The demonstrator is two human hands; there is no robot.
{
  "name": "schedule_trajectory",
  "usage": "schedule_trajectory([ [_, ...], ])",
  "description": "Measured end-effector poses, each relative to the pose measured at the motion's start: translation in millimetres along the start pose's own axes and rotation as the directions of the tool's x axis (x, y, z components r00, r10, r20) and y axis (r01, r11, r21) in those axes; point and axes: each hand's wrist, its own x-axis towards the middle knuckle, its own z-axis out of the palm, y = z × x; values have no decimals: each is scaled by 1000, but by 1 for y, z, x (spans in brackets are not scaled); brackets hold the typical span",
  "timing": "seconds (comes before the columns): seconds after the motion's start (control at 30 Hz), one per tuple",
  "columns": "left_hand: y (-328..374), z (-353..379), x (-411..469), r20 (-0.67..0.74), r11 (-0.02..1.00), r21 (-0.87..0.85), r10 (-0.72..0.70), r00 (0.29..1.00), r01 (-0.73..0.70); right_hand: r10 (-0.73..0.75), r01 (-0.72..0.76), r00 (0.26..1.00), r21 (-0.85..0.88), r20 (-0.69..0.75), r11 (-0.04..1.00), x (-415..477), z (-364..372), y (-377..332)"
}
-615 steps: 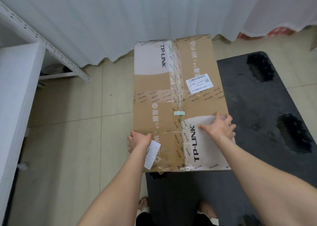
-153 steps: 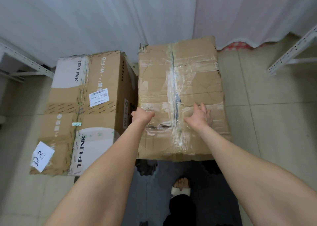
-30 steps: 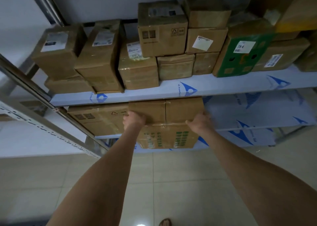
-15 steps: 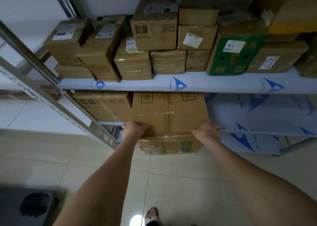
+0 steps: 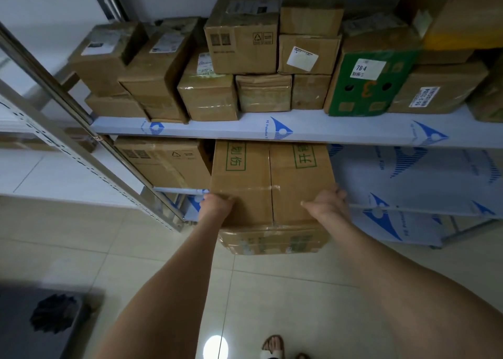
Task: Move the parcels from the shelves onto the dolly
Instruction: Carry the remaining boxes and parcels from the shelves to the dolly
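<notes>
Risk: the upper shelf (image 5: 272,132) sits just above the taped carton (image 5: 272,178). I judge that lifting early would jam its top there, and its overhanging front could tip and slip. The carton lies below the upper shelf, projecting forward of it, between the hands. The left hand (image 5: 216,206) grips its near-left corner, and the right hand (image 5: 328,203) curls round its right edge.
</notes>
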Motion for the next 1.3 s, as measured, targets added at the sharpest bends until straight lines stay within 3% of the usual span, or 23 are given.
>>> schedule_trajectory([
  [0.2,7,-1,32,18,978,-191,85,996,-80,60,-64,998,160,32,985,17,2,-5],
  [0.3,-7,3,37,27,972,-233,46,999,-39,113,-124,989,128,92,984,13,10,5],
  [0.57,-37,10,28,81,994,-110,1,997,8,199,-134,916,-203,349,970,14,8,33],
  [0.7,-37,4,28,97,1000,12,-17,995,16,182,-113,876,-178,446,978,27,20,43],
  [0.77,-27,2,31,142,999,31,32,989,-37,144,-126,914,-73,379,989,28,18,35],
  [0.83,-16,-1,36,159,996,-6,90,983,-90,82,-94,972,46,219,995,24,13,19],
  [0.9,-1,-4,46,123,994,-59,95,988,-88,72,-80,995,124,70,989,25,11,5],
  [0.97,14,-8,57,74,989,-125,88,993,-79,110,-109,994,192,8,975,30,11,-7],
  [1.17,53,-18,94,51,959,-245,156,986,-139,202,-199,979,301,23,933,48,16,-16],
  [1.3,56,-19,108,110,929,-356,154,982,-105,215,-224,975,308,64,925,49,16,-9],
])
